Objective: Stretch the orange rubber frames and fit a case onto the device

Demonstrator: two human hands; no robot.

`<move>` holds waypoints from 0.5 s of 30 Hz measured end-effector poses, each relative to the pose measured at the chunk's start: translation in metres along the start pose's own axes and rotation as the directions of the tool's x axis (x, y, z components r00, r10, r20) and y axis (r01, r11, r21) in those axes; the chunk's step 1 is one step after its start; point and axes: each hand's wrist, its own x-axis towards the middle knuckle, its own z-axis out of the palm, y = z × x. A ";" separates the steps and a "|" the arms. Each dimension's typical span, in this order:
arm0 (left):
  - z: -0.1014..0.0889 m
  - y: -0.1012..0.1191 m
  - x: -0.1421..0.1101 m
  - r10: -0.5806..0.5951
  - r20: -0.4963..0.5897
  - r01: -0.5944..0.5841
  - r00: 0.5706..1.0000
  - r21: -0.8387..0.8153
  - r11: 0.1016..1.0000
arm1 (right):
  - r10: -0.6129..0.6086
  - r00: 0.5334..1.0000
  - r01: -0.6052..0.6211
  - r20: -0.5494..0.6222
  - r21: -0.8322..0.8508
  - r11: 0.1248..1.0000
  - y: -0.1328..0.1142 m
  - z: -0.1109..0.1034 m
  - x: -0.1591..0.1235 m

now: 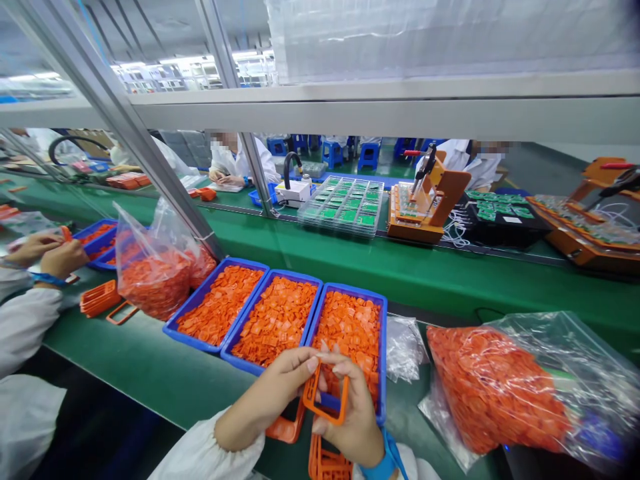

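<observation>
My left hand and my right hand both grip an orange rectangular plastic frame held upright in front of me. The left fingers pinch its upper left corner; the right fingers close on its right side. A blue wristband is on my right wrist. Just beyond the hands stands a blue tray full of small orange plastic pieces. More orange frames lie stacked under my hands, and another orange part lies beneath the left hand.
Two more blue trays of orange pieces sit to the left. Clear bags of orange parts lie at left and right. A co-worker's hands work at far left. Green circuit boards and orange fixtures stand beyond the green belt.
</observation>
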 end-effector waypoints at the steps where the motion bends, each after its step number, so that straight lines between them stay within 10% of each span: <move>1: -0.002 -0.002 0.001 0.007 -0.013 -0.007 1.000 0.006 1.000 | -0.004 1.000 0.004 0.007 -0.016 1.000 -0.001 0.000 0.001; 11: -0.020 0.002 0.006 0.113 0.088 -0.133 0.990 0.282 0.950 | 0.060 0.998 -0.060 0.028 0.001 0.998 0.000 0.000 0.002; 15: -0.067 0.029 0.014 0.235 0.032 -0.143 0.971 0.870 0.471 | 0.181 0.979 -0.169 -0.091 0.122 0.978 0.000 0.000 0.005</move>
